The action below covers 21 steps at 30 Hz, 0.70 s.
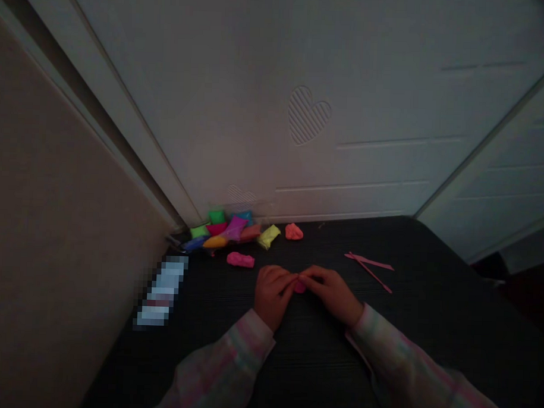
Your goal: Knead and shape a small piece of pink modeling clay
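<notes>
pink clay lump (300,286) pinched between left hand (272,293) and right hand (334,291)

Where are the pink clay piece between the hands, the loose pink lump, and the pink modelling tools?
pink clay piece (300,286), head view, on its visible middle between the fingertips.
loose pink lump (240,260), head view, on its centre.
pink modelling tools (371,266), head view, where the sticks lie together.
</notes>
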### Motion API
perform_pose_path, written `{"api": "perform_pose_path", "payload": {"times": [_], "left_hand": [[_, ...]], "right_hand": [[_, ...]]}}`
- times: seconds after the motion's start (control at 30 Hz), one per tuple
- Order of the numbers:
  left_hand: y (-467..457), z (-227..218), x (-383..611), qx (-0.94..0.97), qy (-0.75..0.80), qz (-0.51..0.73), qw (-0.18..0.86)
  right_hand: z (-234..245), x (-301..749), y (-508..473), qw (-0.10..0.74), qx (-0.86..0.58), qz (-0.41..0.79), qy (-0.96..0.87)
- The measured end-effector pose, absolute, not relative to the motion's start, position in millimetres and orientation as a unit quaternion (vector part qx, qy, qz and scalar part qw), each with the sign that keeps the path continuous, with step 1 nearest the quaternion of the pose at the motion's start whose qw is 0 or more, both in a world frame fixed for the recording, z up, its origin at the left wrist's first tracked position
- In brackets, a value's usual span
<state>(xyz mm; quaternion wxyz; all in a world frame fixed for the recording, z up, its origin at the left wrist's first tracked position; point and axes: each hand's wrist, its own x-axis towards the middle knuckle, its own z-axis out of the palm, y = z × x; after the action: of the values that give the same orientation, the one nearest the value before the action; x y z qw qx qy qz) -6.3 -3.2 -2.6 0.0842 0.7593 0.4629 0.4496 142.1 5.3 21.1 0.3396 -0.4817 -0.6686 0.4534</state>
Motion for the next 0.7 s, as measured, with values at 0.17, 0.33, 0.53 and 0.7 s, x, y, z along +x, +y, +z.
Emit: {"api": "perform_pose_path", "payload": {"times": [0.17, 0.33, 0.53, 0.7], "left_hand": [[-4.6, -0.9, -6.7, 0.776, 0.462, 0.427, 0.030], [-2.6, 1.5, -9.1, 0.787, 0.462, 0.409, -0.020], [14.1, 0.6, -70.7, 0.698, 0.598, 0.379, -0.110], [22.7, -2.0, -132.2, 0.563, 0.774, 0.276, -0.095]], "right_hand": [[19.9, 138.3, 2.8, 0.349, -0.450, 0.452, -0.686], [17.5, 134.7, -0.3, 0.353, -0.421, 0.428, -0.718], [6.2, 142.0, 4.4, 0.371, -0.488, 0.347, -0.709], [1.3, 146.2, 7.8, 0.370, -0.527, 0.340, -0.685]]}}
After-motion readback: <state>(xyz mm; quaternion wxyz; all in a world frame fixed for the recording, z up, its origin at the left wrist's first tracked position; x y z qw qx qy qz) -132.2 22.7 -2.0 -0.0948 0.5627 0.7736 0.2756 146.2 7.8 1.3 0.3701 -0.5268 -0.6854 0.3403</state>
